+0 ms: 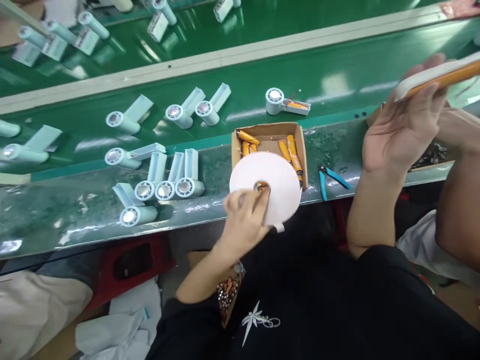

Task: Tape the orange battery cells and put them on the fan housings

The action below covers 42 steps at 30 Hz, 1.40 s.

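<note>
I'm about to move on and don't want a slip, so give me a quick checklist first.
1. Left hand at the white roll's center hole: ok.
2. Right hand free: not ok, it holds a white-and-orange object.
3. Cardboard box uncovered: not ok, the roll partly hides it.
4. All orange cylinders accounted for: cannot tell, some may be hidden.
5. Blue-handled pliers in plain view: ok.

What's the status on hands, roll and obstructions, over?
Left hand on white roll, at its centre. Right hand raised, gripping white-and-orange item. Cardboard box partly hidden by white roll.
</note>
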Motion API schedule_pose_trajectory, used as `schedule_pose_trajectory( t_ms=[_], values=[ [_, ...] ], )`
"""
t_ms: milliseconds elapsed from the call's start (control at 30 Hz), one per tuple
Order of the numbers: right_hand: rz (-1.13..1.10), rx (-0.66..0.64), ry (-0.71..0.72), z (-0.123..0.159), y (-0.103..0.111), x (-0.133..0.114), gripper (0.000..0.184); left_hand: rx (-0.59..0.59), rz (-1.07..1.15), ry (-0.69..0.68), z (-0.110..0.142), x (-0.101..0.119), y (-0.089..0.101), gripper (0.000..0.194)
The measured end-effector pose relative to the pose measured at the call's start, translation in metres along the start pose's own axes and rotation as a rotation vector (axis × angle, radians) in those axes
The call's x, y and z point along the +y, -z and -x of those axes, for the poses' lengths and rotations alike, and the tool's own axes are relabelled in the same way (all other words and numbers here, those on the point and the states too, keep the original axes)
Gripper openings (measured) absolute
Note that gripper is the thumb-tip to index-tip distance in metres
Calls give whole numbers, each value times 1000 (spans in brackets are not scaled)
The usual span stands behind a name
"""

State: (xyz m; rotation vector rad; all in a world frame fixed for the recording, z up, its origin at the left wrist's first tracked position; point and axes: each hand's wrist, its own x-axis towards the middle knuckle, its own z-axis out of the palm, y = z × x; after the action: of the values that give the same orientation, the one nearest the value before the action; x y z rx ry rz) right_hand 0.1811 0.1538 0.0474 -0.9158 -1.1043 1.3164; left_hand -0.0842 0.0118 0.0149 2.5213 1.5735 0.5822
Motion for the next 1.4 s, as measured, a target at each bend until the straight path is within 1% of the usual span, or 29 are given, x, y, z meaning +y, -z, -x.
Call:
schedule_pose_trajectory(
  t_ms=[33, 67, 100, 133, 167, 200, 267, 300, 333, 367, 400, 433, 467, 533, 567, 600, 633, 700, 767, 833, 900, 1000, 1133, 1233, 1300, 1400],
  values=[
    [-5, 5, 27, -4, -1, -2, 84, -117, 43, -36, -20, -17, 6, 92],
    [-8, 13, 61, -9, -2, -3, 83, -222, 103, -96, -45, -35, 10, 92],
    [-10, 26, 102, -14, -2, -4, 82, -299, 171, -160, -73, -55, 14, 86],
    [-11, 44, 148, -18, -3, -5, 80, -329, 222, -189, -103, -75, 16, 75],
    [-9, 61, 196, -23, -2, -6, 79, -302, 238, -155, -134, -96, 16, 62],
    [-5, 75, 246, -27, -1, -7, 78, -213, 199, -49, -164, -118, 14, 54],
    [16, 85, 333, -33, 3, -9, 75, 17, -8, 252, -213, -162, 3, 53],
    [33, 80, 365, -35, 4, -10, 72, 49, -112, 354, -231, -182, -4, 54],
    [52, 67, 387, -36, 6, -11, 69, 22, -194, 423, -244, -200, -11, 54],
    [70, 48, 403, -37, 8, -13, 65, -33, -256, 448, -252, -216, -18, 52],
    [90, 26, 412, -38, 10, -14, 62, -106, -296, 428, -257, -228, -24, 49],
    [109, 3, 418, -39, 12, -16, 60, -170, -315, 368, -258, -238, -28, 44],
    [126, -19, 427, -42, 13, -16, 59, -216, -316, 275, -257, -245, -32, 40],
    [172, -66, 425, -56, 13, -15, 61, -252, -260, 54, -255, -254, -36, 33],
    [204, -95, 412, -67, 10, -11, 63, -256, -200, -34, -256, -256, -36, 29],
    [242, -133, 391, -81, 6, -6, 65, -258, -117, -91, -257, -259, -36, 26],
    [284, -184, 367, -97, -1, 1, 66, -265, -14, -113, -260, -261, -35, 23],
    [384, -307, 309, -133, -18, 19, 65, -293, 222, -79, -268, -265, -32, 23],
    [518, -426, 259, -167, -40, 39, 59, -305, 417, 10, -276, -268, -28, 30],
    [701, -508, 224, -193, -60, 54, 50, -281, 498, 98, -280, -267, -27, 36],
    [886, -555, 221, -208, -74, 64, 47, -256, 502, 144, -283, -264, -28, 36],
    [1114, -611, 258, -216, -83, 71, 50, -221, 501, 155, -289, -258, -37, 29],
    [1410, -736, 268, -221, -79, 75, 48, -137, 490, 188, -296, -251, -51, 24],
    [1547, -835, 241, -224, -79, 79, 51, -108, 503, 214, -297, -246, -56, 22],
    [1608, -912, 253, -226, -86, 81, 51, -115, 478, 249, -298, -242, -56, 24],
    [1745, -987, 247, -232, -102, 79, 48, -131, 355, 334, -304, -231, -52, 26]
  ],
)
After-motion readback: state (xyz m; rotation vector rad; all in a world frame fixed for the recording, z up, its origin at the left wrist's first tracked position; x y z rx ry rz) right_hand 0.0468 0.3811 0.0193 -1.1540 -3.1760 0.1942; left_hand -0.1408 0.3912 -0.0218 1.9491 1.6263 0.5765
